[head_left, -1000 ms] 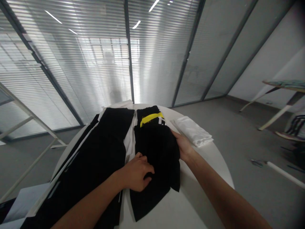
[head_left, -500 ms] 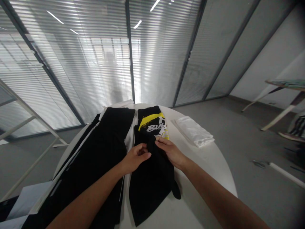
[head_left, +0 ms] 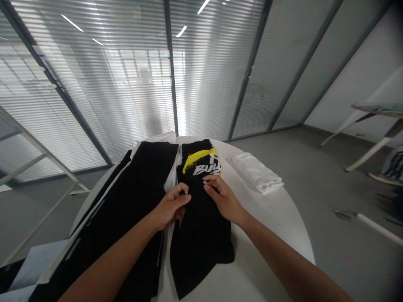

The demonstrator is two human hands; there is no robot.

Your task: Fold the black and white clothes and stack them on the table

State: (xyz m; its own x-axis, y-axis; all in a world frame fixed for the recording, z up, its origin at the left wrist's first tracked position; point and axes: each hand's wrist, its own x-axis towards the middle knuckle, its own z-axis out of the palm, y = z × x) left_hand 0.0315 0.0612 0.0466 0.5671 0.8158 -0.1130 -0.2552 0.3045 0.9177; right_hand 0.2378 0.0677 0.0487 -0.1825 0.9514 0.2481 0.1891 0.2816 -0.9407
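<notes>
A black T-shirt [head_left: 201, 235] with a yellow and white print lies partly folded on a round white table [head_left: 270, 226]. My left hand [head_left: 170, 205] pinches the shirt's folded edge near its left side. My right hand [head_left: 222, 197] rests on the same fold just below the print, fingers bent onto the cloth. The two hands are a short gap apart over the shirt's middle.
A long black garment [head_left: 126, 209] over white cloth covers the table's left half. A folded white cloth [head_left: 256, 172] lies at the right rear. Glass walls with blinds stand behind. A white frame [head_left: 34, 167] is at left, another table [head_left: 378, 113] at far right.
Both hands moved up the shirt toward the print and drew together. The bunched black cloth has been flattened, and the yellow and white print now shows.
</notes>
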